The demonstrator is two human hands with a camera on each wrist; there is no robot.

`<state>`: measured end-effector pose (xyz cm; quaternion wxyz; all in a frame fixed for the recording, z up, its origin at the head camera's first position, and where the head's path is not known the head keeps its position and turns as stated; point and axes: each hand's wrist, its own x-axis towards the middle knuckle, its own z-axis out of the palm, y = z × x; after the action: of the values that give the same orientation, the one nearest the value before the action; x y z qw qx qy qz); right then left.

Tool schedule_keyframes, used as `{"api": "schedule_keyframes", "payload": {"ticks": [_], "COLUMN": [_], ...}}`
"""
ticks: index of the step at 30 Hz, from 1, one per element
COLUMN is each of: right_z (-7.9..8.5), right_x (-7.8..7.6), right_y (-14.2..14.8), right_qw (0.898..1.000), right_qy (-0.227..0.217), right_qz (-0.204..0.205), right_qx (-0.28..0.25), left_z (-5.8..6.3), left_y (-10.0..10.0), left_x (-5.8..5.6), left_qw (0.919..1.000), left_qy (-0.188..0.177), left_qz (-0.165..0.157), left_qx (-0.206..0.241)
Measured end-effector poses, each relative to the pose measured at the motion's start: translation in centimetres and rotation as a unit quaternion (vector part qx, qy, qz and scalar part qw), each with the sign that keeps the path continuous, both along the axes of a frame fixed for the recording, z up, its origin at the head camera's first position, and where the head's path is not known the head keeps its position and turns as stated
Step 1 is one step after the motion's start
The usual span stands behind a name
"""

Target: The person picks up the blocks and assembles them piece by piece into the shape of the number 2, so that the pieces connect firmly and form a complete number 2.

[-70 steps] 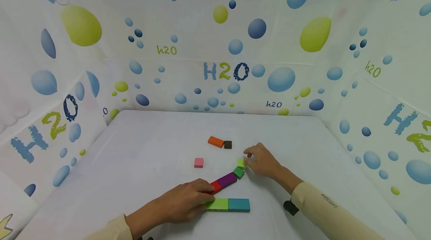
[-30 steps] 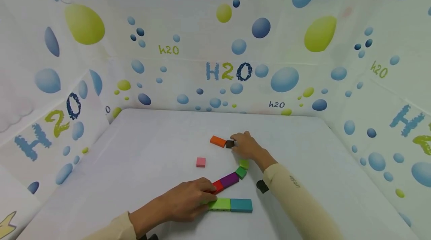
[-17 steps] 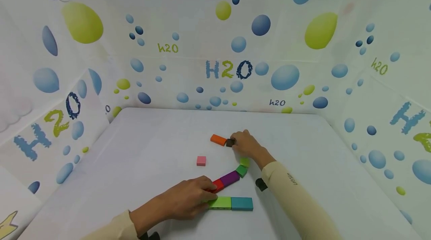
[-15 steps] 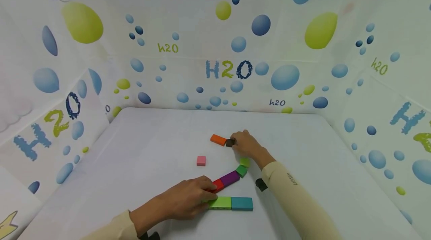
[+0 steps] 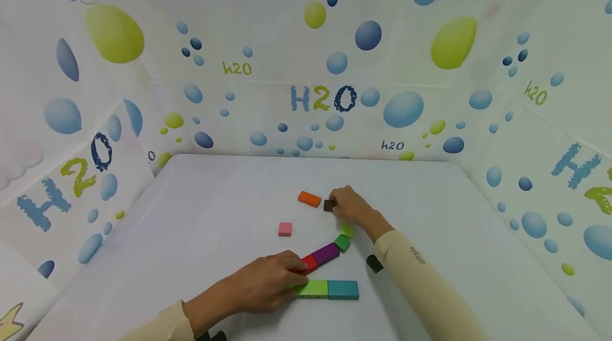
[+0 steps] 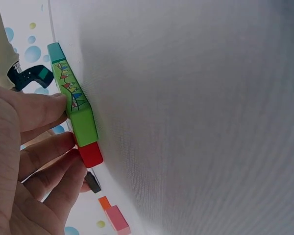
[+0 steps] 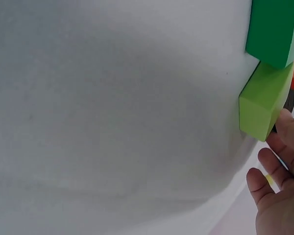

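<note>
My right hand (image 5: 352,206) pinches a small dark block (image 5: 329,205) near the middle of the table, just right of an orange block (image 5: 309,199). My left hand (image 5: 265,283) rests at the near blocks, its index fingertip on a red block (image 5: 309,264) and its thumb on a lime green block (image 5: 313,289). In the left wrist view, pennants are printed along the lime block's (image 6: 73,93) side. Past the red block, a slanting row continues with a purple block (image 5: 326,254), a green block (image 5: 342,243) and a smaller lime block (image 5: 347,231).
A teal block (image 5: 343,289) adjoins the long lime one. One pink block (image 5: 285,229) lies alone left of the row. The white table (image 5: 215,197) is backed by a printed curtain (image 5: 268,27). A black wrist device (image 5: 375,263) shows below my right sleeve.
My right hand has moved from beside the small lime block to the dark block and taken hold of it. The dark block has shifted slightly right, off the orange block. My left hand stays put.
</note>
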<state>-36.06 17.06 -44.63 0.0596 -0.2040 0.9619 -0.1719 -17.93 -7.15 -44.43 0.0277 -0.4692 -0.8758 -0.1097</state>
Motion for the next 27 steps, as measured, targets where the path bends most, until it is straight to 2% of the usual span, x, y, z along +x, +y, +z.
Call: {"api": "schedule_keyframes", "payload": {"ticks": [13, 27], "right_z": [-0.2, 0.6], "right_x": [0.6, 1.9], "right_y": [2.0, 3.8], "right_qw": [0.999, 0.998], "right_qy": [-0.017, -0.016], "right_qz": [0.009, 0.044], "right_qx": [-0.038, -0.041], "left_z": [-0.3, -0.1], "left_y": [0.1, 0.0], "left_x": [-0.1, 0.0], "left_qw": [1.0, 0.9999], "left_qy": [-0.006, -0.009], "left_qz": [0.0, 0.009], "left_qx": [0.003, 0.0]}}
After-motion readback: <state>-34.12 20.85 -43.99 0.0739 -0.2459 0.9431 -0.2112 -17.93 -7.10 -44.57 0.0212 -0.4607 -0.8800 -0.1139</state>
